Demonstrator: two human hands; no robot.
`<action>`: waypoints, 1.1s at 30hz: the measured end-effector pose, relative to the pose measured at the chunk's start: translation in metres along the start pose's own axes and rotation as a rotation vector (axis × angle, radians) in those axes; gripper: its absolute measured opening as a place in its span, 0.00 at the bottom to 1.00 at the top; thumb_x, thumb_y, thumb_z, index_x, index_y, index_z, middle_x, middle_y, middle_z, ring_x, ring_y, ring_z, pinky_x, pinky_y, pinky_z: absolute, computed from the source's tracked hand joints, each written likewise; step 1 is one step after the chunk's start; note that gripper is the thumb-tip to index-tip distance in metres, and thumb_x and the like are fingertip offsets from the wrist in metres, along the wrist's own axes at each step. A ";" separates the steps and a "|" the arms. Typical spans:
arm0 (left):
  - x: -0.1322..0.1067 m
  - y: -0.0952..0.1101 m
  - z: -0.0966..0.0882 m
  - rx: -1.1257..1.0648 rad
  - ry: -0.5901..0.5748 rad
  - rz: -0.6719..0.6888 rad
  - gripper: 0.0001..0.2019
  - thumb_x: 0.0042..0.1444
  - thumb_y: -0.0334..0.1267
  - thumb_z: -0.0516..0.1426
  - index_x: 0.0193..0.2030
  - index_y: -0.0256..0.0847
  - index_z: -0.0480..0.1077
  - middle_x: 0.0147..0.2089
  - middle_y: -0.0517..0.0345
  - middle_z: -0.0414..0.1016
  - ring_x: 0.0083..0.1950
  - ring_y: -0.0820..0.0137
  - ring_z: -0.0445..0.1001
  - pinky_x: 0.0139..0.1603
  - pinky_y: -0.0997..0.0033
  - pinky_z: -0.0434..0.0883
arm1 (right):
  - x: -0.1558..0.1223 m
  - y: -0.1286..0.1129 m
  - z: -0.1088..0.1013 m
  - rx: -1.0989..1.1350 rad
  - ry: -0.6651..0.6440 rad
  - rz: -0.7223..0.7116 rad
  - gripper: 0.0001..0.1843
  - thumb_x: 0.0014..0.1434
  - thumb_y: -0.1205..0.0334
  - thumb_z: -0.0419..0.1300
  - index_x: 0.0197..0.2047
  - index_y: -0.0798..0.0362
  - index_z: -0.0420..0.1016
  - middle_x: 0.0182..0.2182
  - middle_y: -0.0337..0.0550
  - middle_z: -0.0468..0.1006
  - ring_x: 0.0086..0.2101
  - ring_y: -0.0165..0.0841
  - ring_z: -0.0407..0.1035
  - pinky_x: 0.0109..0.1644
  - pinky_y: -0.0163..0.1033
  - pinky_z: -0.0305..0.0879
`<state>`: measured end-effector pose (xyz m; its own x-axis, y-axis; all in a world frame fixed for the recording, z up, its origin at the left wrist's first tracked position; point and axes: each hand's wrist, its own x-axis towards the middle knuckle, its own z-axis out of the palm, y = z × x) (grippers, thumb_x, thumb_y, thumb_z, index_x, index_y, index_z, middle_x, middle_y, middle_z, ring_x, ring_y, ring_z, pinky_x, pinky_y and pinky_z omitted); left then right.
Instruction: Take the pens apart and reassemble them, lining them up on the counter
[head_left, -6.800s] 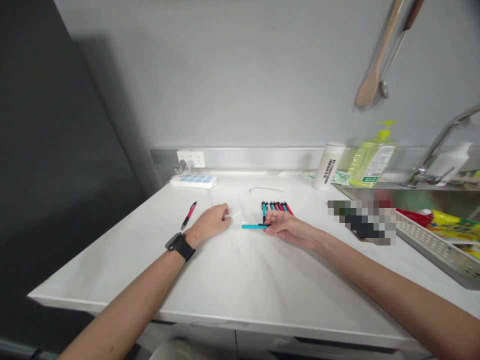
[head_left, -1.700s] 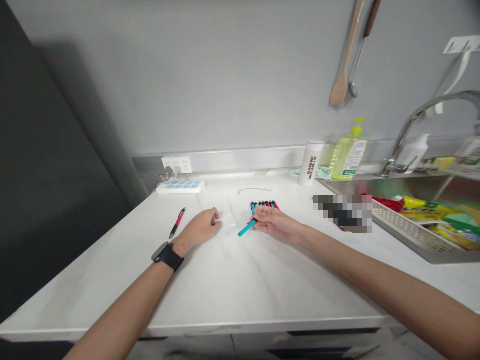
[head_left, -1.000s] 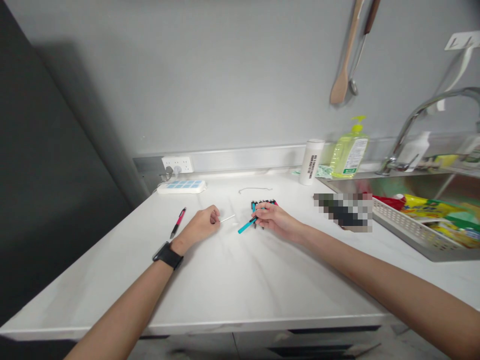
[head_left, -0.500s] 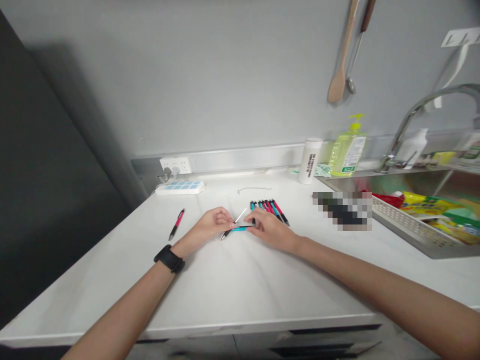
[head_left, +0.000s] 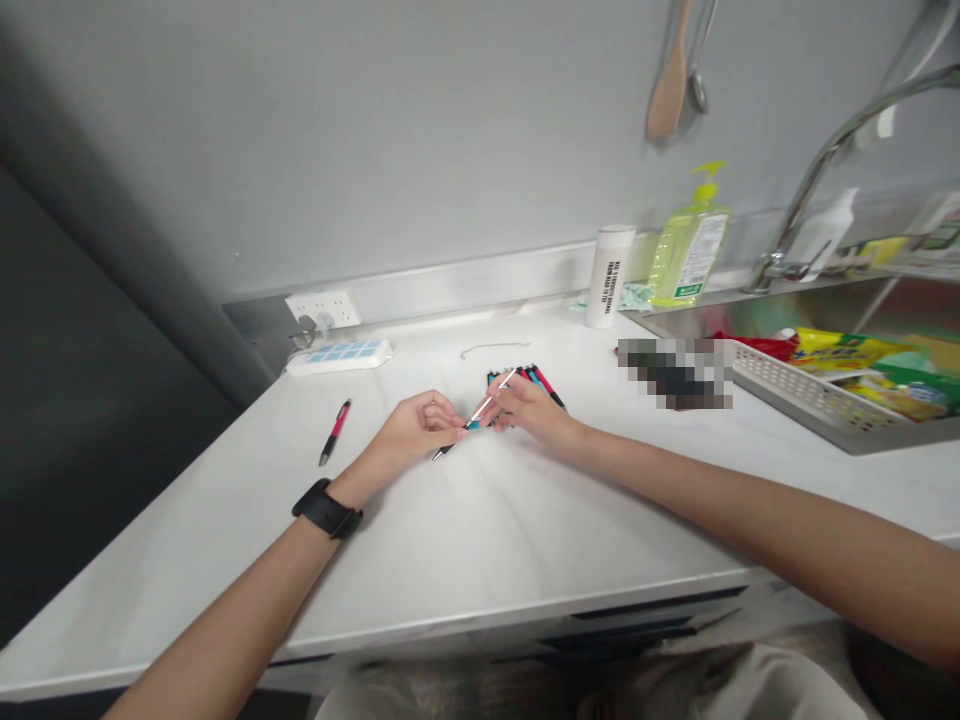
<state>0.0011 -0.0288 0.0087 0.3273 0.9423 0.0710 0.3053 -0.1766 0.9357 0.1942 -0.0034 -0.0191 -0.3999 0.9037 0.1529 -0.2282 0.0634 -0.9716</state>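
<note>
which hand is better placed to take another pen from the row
The right hand, probably: it sits against the row of pens, while the left hand is farther off, beside the teal pen.

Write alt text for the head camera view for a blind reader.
The left hand and right hand meet at a teal pen and thin white rod on a white counter, beside a row of teal and pink pens.

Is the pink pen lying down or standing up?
Lying down: the slim pink-and-black pen rests flat on the white counter.
</note>
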 end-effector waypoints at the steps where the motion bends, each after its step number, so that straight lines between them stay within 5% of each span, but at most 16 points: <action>1: 0.001 -0.001 -0.001 0.008 0.002 -0.003 0.17 0.38 0.41 0.66 0.30 0.38 0.65 0.30 0.58 0.76 0.27 0.76 0.70 0.28 0.75 0.67 | 0.000 -0.001 -0.001 0.012 0.027 0.015 0.14 0.54 0.52 0.61 0.33 0.51 0.62 0.28 0.40 0.78 0.28 0.30 0.73 0.30 0.33 0.66; 8: 0.008 -0.017 -0.012 0.155 0.104 -0.002 0.15 0.39 0.41 0.64 0.29 0.39 0.64 0.30 0.56 0.76 0.29 0.72 0.72 0.31 0.72 0.68 | 0.003 0.000 -0.004 0.028 0.143 0.057 0.08 0.61 0.59 0.55 0.34 0.51 0.59 0.27 0.38 0.77 0.25 0.27 0.72 0.27 0.31 0.64; 14: 0.005 -0.020 -0.029 0.662 0.301 0.013 0.06 0.43 0.35 0.59 0.28 0.42 0.64 0.29 0.60 0.74 0.32 0.70 0.73 0.37 0.70 0.69 | 0.002 0.000 -0.007 -0.004 0.150 0.074 0.05 0.61 0.61 0.54 0.35 0.51 0.60 0.30 0.40 0.77 0.27 0.27 0.72 0.27 0.30 0.65; 17: 0.005 -0.020 -0.031 0.741 0.288 0.009 0.05 0.44 0.36 0.58 0.29 0.42 0.64 0.30 0.60 0.74 0.34 0.68 0.73 0.39 0.69 0.69 | 0.002 0.001 -0.008 -0.026 0.115 0.060 0.03 0.61 0.63 0.54 0.35 0.52 0.62 0.32 0.42 0.78 0.29 0.28 0.74 0.29 0.30 0.66; 25: 0.005 -0.018 -0.020 0.809 0.083 0.307 0.08 0.50 0.38 0.56 0.37 0.41 0.71 0.43 0.54 0.71 0.45 0.65 0.70 0.50 0.63 0.67 | 0.010 0.015 -0.010 -0.187 0.072 -0.075 0.03 0.62 0.64 0.52 0.37 0.53 0.64 0.34 0.42 0.76 0.30 0.27 0.74 0.28 0.30 0.68; 33: 0.004 -0.021 -0.020 0.835 0.013 0.306 0.05 0.49 0.35 0.56 0.33 0.41 0.72 0.43 0.55 0.69 0.45 0.66 0.69 0.53 0.62 0.65 | 0.006 0.005 -0.008 -0.245 0.118 -0.162 0.05 0.63 0.60 0.50 0.36 0.52 0.62 0.34 0.41 0.73 0.32 0.28 0.72 0.28 0.30 0.68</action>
<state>-0.0218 -0.0152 -0.0040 0.4926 0.8220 0.2856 0.7603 -0.5662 0.3183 0.1977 0.0056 -0.0248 -0.2668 0.9154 0.3015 -0.0542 0.2980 -0.9530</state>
